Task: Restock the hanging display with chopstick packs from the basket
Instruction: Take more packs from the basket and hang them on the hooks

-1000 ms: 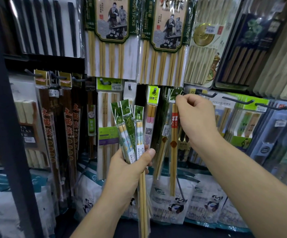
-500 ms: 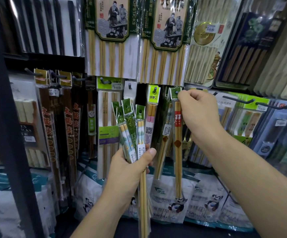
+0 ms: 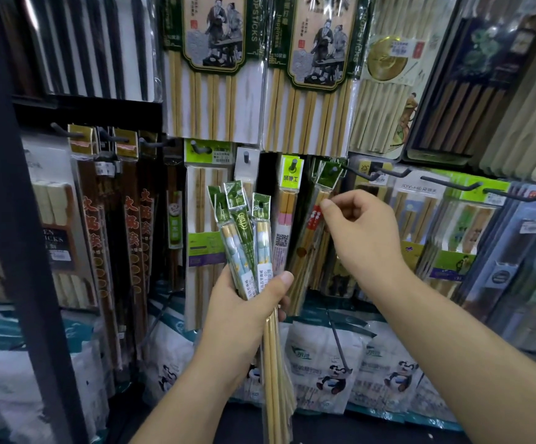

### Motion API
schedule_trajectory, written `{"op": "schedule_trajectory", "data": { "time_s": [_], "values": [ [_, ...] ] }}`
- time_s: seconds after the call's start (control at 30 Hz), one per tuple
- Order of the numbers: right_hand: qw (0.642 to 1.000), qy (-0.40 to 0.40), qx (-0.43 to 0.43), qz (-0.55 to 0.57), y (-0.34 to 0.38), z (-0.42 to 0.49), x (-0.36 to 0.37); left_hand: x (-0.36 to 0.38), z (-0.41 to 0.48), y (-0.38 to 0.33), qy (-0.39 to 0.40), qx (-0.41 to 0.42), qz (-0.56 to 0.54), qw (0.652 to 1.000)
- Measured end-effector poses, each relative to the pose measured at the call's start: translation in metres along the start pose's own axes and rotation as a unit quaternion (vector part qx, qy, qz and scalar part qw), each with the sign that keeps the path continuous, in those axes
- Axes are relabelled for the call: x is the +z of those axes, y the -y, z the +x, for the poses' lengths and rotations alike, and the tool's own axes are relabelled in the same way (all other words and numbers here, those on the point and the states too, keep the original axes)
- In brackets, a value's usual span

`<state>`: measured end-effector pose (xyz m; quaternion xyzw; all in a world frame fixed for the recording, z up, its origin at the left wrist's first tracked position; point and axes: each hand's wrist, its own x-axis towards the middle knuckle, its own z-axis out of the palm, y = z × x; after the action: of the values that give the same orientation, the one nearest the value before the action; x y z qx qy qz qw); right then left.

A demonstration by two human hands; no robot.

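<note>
- Chopstick packs [image 3: 248, 241], a small bunch with green header cards, stand upright in the left hand [image 3: 244, 310], fingers wrapped tight around them.
- Right of this bunch, the right hand [image 3: 361, 233] pinches thumb and finger beside a hanging pack [image 3: 313, 225] with a red label.
- That pack hangs from a peg [image 3: 334, 170], up and to the right of the bunch.

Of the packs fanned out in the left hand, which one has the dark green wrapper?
The middle pack: dark green with gold lettering, while the packs either side show pale blue and white chopsticks through clear wrap.

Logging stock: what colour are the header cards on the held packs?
Green, on the packs in the left hand; head view.
</note>
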<state>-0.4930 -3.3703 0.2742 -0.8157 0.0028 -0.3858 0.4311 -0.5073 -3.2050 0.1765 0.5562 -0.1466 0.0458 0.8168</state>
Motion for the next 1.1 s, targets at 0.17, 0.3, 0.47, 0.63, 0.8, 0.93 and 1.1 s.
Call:
{"op": "schedule_trajectory", "data": {
  "time_s": [0.17, 0.3, 0.47, 0.63, 0.8, 0.93, 1.1],
  "values": [
    [0.998, 0.026, 0.022, 0.058, 0.014, -0.018, -0.005, 0.002, 0.0, -0.001, 0.018, 0.003, -0.017, 1.0],
    [0.984, 0.139, 0.015, 0.112, 0.03, -0.036, -0.001, 0.006, -0.002, -0.001, 0.04, 0.017, 0.002, 0.999],
    [0.97, 0.162, 0.041, 0.175, 0.033, -0.037, 0.002, 0.007, -0.004, -0.003, 0.063, 0.032, 0.024, 0.997],
    [0.96, 0.174, 0.069, 0.206, 0.032, -0.035, 0.0, 0.009, -0.006, -0.005, 0.045, 0.048, 0.06, 0.996],
    [0.958, 0.156, 0.093, 0.221, 0.034, -0.028, -0.007, 0.011, -0.008, -0.009, 0.038, 0.063, 0.059, 0.996],
    [0.96, 0.095, 0.092, 0.245, 0.035, -0.012, -0.016, 0.006, -0.005, -0.006, 0.032, 0.013, -0.018, 0.999],
    [0.972, 0.04, 0.102, 0.206, 0.033, 0.007, -0.015, 0.0, -0.002, -0.001, 0.037, 0.002, -0.029, 0.999]
  ]
}}
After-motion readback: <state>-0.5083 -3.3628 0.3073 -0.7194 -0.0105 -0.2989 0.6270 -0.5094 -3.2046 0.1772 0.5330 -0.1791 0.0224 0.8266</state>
